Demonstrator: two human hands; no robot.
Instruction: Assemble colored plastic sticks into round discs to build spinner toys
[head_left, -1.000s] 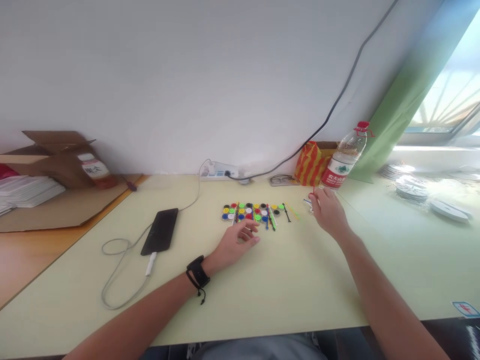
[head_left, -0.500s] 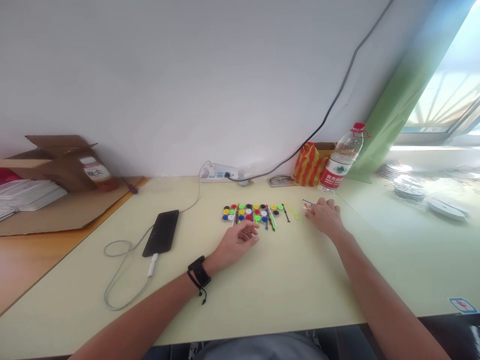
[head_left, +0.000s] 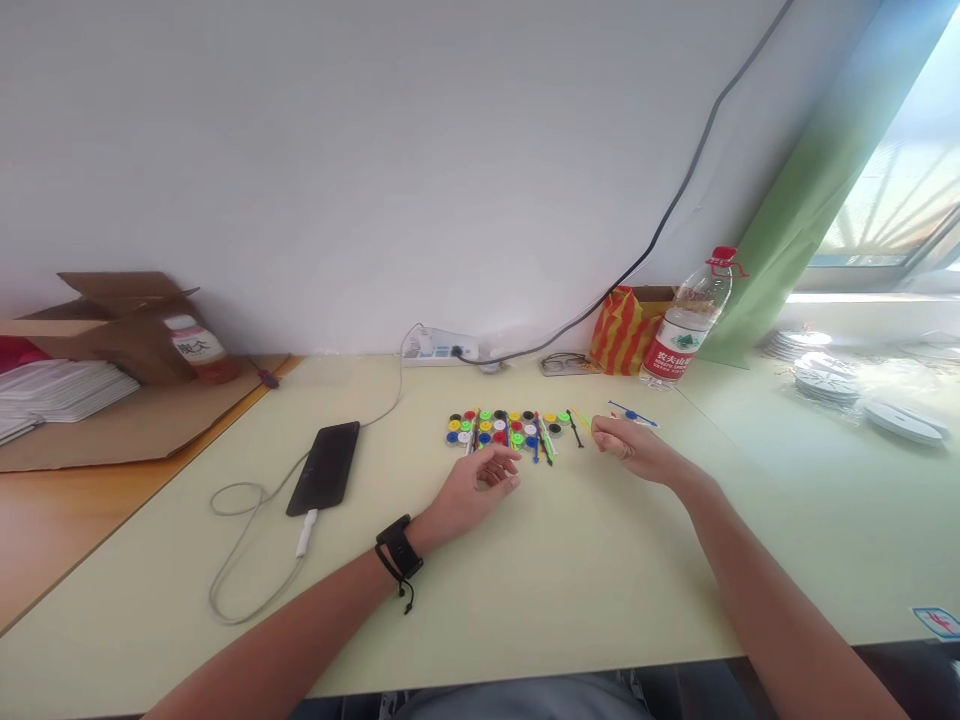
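Rows of small round discs (head_left: 486,427) in yellow, red, green, blue, black and white lie at the middle of the table. Thin coloured plastic sticks (head_left: 544,440) lie across and beside them. Just in front of the discs rests my left hand (head_left: 480,486), its fingers loosely curled and the thumb apart, with nothing in it. My right hand (head_left: 630,448) is closed, right of a black stick (head_left: 575,430); whatever its fingers hold is hidden. Beyond its knuckles lies a blue stick (head_left: 619,408) with a blue round piece on it.
On the left lies a black phone (head_left: 324,468) with a looped cable. A power strip (head_left: 439,346), folded glasses (head_left: 564,363), a striped bag (head_left: 622,330) and a water bottle (head_left: 682,330) stand along the wall. Stacked white discs (head_left: 825,378) are at right, a cardboard box (head_left: 142,330) at left.
My right hand has drawn back toward me and slightly left, away from the blue stick, and its fingers have closed. My left hand has stayed nearly still.
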